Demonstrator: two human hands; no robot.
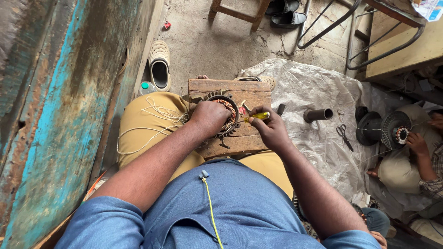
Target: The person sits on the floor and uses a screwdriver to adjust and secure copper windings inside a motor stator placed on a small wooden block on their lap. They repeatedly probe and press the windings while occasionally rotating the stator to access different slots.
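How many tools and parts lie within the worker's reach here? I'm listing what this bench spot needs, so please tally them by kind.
Motor stators with copper windings: 1, under the left hand
Yellow-handled screwdrivers: 1, in the right hand
Scissors: 1
Dark metal tubes: 1
Lengths of white string: 1
Wooden blocks: 1
Total: 6

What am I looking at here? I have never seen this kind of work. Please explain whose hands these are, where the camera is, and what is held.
The single picture comes from a camera on the person's head, looking down at their lap. The left hand grips a round motor stator with copper windings, resting on a wooden block. The right hand holds a yellow-handled screwdriver against it. White string lies on the left thigh. On the plastic sheet lie scissors and a dark tube. Another person's hand works at far right.
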